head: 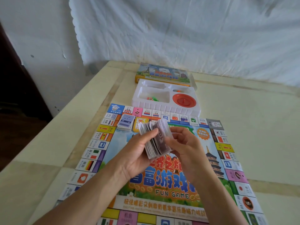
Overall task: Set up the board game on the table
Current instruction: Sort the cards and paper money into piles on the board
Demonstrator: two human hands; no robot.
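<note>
A: Where is the game board?

B: The game board [162, 184] lies flat and unfolded on the pale surface [243, 111], with flag squares running around its edge and "FUN GAME" printed in the middle.

A: And the hands?

B: Both are above the centre of the board. The left hand [138, 153] cups a thick stack of play money [155, 140] from the left side, fingers wrapped round it. The right hand [186, 148] is closed on the right side of the same stack, and the notes fan apart at the top.

A: Anything already set on the board?

B: A small deck of blue-backed cards [126, 122] sits near the far left corner, just beside a yellow card space.

A: What lies beyond the board?

B: A white plastic tray [152, 107] touches or slightly overlaps the far edge. Its right compartment holds a red spinner dish [184, 100]; the left one holds small green and orange pieces [151, 98], too blurred to identify further. Behind the tray lies the game box [162, 73], against a white cloth backdrop [178, 30].
</note>
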